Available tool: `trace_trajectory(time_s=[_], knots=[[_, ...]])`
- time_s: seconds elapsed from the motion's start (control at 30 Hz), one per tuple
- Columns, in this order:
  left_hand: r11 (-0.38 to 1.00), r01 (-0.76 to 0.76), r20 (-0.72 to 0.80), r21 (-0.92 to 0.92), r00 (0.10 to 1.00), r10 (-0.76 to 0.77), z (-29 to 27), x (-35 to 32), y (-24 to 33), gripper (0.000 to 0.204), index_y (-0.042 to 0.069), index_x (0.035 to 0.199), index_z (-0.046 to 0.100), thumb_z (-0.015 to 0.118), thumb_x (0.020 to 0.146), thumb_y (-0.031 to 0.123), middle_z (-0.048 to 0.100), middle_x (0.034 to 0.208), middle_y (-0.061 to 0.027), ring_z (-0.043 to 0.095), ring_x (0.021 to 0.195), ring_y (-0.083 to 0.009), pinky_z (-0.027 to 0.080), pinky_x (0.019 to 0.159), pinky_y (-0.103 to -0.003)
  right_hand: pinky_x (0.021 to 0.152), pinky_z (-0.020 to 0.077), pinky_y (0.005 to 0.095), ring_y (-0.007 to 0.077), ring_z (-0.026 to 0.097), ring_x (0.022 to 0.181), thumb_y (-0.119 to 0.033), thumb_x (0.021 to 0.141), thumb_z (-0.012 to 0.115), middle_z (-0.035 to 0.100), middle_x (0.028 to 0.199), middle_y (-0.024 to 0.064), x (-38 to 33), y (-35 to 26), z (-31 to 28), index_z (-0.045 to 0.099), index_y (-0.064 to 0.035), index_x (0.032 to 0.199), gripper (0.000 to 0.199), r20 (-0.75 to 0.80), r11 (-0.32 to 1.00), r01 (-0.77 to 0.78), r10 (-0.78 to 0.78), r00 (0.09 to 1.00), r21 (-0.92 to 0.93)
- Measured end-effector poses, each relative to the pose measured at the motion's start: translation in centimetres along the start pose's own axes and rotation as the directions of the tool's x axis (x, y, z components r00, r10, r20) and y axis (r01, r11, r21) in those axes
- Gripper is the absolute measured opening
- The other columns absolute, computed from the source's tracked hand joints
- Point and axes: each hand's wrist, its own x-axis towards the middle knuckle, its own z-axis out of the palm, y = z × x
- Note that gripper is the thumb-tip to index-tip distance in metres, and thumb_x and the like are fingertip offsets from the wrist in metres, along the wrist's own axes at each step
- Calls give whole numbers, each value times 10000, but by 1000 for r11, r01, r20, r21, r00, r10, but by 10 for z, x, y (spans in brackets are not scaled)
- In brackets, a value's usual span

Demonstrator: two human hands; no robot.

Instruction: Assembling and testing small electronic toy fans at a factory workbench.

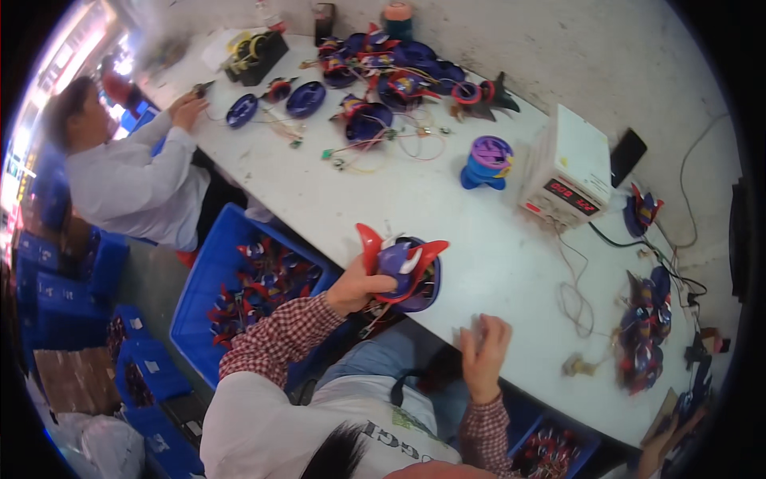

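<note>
Head view: left grip [351, 289] clasps horned toy [393, 262]; right grip [484, 361] half-spread, empty; blue bin [193, 339] holds toy parts [259, 275].

The purple, red-horned toy part [393, 260] is held in the left grip [357, 288].

Red at horns [429, 258], purple on crown, wht accents, on horned glossy plastic toy head [392, 260]. Checked dk red & wht on long cloth sleeve [275, 339]. Plain wht on long flat tabletop [303, 195]. Bright blue on rectangular plastic bin [189, 311]. Blue w/ purple top on round footed plastic tub [484, 170]. Off-wht, w/ red digits [561, 191], on boxy power supply [576, 148].
</note>
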Motion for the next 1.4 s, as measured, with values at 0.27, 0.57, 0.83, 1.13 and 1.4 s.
trace_trajectory(time_s=[0.27,0.57,0.83,1.13,1.4], knots=[[989,134,-145,-62,979,-141,66,-2,-19,755,14,1322,404,712,635,71,599,1130,-164,628,924,-254,526,799,-322,694,448,303,232,522,759,0,783,615,556,916,95,4,32,-14,584,-15,948,168,-83,943,28,-1,997,332],[775,629,274,58,736,-619,215,8,-2,761,25,1216,447,781,533,40,608,1054,-127,611,879,-233,507,757,-290,641,463,288,223,548,695,-76,808,629,574,865,75,-56,8,-103,609,-39,920,119,173,756,-437,406,897,488],[646,685,508,337,445,-737,262,60,12,643,23,1171,459,756,601,27,591,1030,-104,570,906,-197,468,817,-270,598,439,207,97,524,651,-116,865,626,609,784,39,-25,-24,-236,613,-5,1008,181,-126,372,-732,921,370,571],[702,694,358,157,623,-696,226,79,30,629,9,1184,449,739,627,30,576,1082,-123,584,948,-227,484,834,-301,913,395,402,336,460,1100,-349,701,778,403,1253,226,245,192,-247,354,-47,1333,820,-280,715,-562,487,827,-417],[721,693,216,-27,708,-672,206,88,34,723,-22,1303,390,719,668,90,573,1147,-150,589,1015,-254,488,881,-343,958,367,526,433,358,1235,-477,669,754,131,1471,231,316,282,-211,333,-306,1405,865,-319,426,-601,565,761,-677]])
